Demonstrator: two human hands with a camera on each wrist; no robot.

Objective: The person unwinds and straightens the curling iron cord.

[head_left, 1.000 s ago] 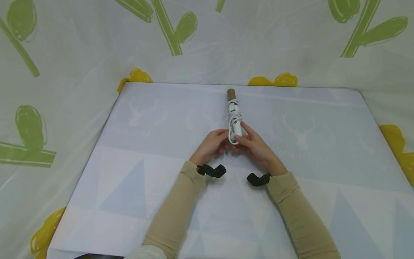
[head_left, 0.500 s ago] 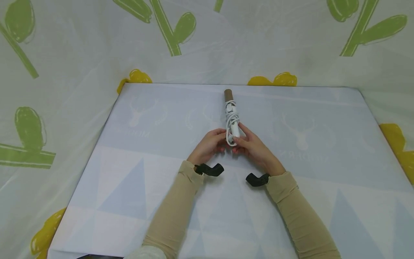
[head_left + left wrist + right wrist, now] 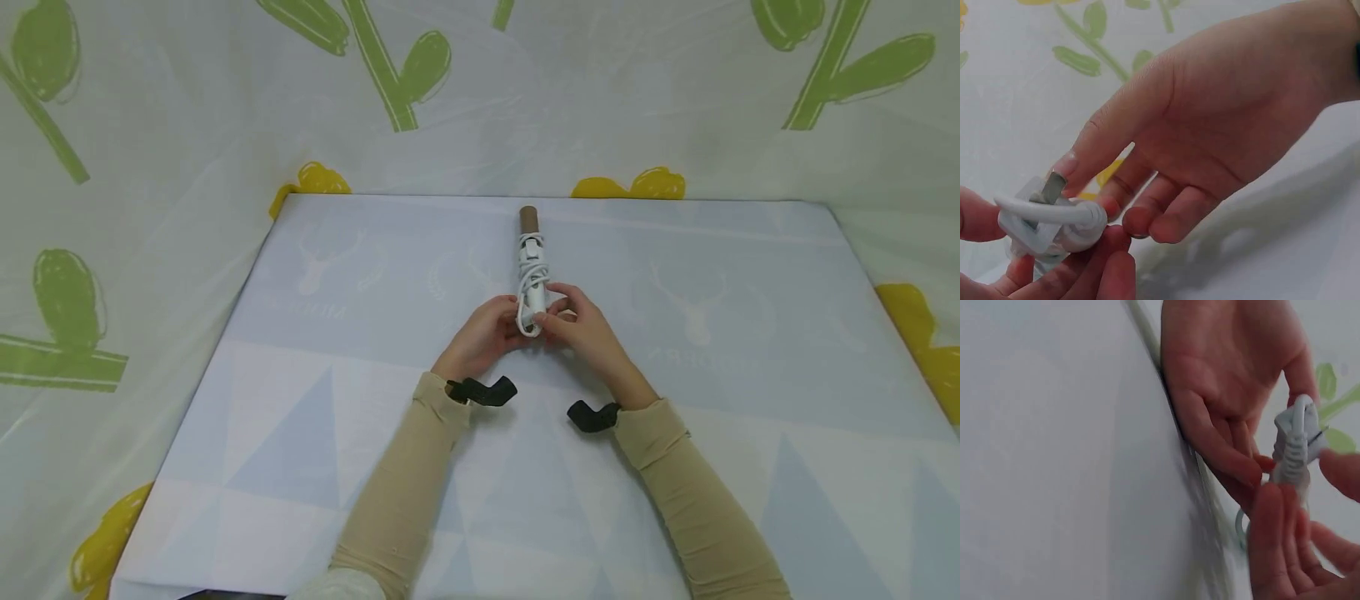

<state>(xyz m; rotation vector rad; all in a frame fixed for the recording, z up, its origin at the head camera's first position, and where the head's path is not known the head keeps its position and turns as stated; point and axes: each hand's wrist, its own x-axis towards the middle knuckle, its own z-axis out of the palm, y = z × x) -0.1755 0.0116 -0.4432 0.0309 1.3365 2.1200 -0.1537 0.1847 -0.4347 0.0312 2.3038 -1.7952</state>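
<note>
A white-handled curling iron (image 3: pixel 538 297) with a brown barrel end (image 3: pixel 528 219) points away from me, held between both hands near its close end. A white cord (image 3: pixel 533 271) is wound round it. Its plug, with flat metal prongs (image 3: pixel 1054 186), shows at the near end in the left wrist view. My left hand (image 3: pixel 480 337) holds the left side, fingers partly hidden beneath. My right hand (image 3: pixel 596 337) grips from the right, thumb on top at the plug end. In the right wrist view, the cord's ribbed sleeve (image 3: pixel 1294 453) sits between the fingers of both hands.
The table (image 3: pixel 300 433) wears a pale cloth with blue triangles and faint deer heads. A white curtain (image 3: pixel 195 108) with green leaves and yellow flowers surrounds it. Each wrist carries a black camera mount (image 3: pixel 487 392). A dark object (image 3: pixel 232 594) shows at the bottom edge.
The curling iron has shifted slightly left and straightened. My right index finger has bent more beside the handle, and the right thumb has moved left with it. The left hand has barely moved.
</note>
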